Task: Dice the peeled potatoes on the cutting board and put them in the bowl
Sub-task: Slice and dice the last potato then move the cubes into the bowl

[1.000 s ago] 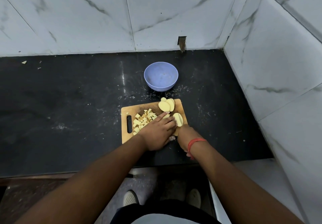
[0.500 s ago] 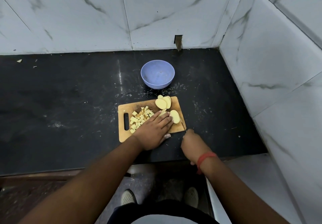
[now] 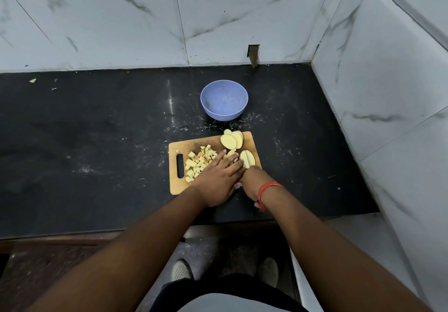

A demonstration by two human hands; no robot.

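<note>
Fingers of the left hand (image 3: pixel 216 178) lie flat on pale potato slices (image 3: pixel 233 153) on the wooden cutting board (image 3: pixel 175 185); right hand (image 3: pixel 252 180) grips a thin knife (image 3: pixel 246 158).

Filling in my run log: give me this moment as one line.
left hand: flat, steadying potato slices | right hand: holds knife over potato slice | diced potato: on cutting board | bowl: empty

Both forearms are stretched forward and converge. The left hand (image 3: pixel 219 178) is laid palm down, its fingers (image 3: pixel 228 160) held straight and together. The right hand (image 3: pixel 252 180) is curled closed just beside it, wrist bent.
</note>
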